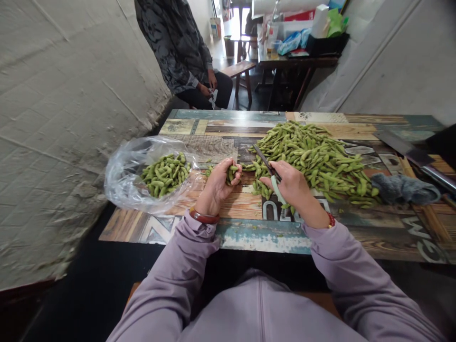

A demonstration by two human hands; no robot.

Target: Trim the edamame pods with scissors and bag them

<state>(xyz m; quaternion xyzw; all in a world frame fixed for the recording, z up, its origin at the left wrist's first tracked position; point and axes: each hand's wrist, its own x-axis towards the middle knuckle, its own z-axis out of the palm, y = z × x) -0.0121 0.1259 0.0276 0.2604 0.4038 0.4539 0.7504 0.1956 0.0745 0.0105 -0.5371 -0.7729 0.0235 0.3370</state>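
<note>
My left hand (220,184) is curled around a few green edamame pods (231,174), which poke out between thumb and fingers. In my right hand (290,184) is a pair of scissors (276,186) with pale green handles; the dark blades point up and left, at the near left edge of a big heap of pods (309,156). Left of my left hand lies a clear plastic bag (121,175), its mouth spread, with a smaller pile of pods (166,175) inside. Some loose pods lie on the table between the hands.
The patterned wooden table (245,237) carries a grey cloth (406,188) and a cleaver (406,147) at the right. Across it sits a person in a dark patterned jacket (174,42). A cluttered second table (299,61) stands behind, and a rough wall (71,118) rises at the left.
</note>
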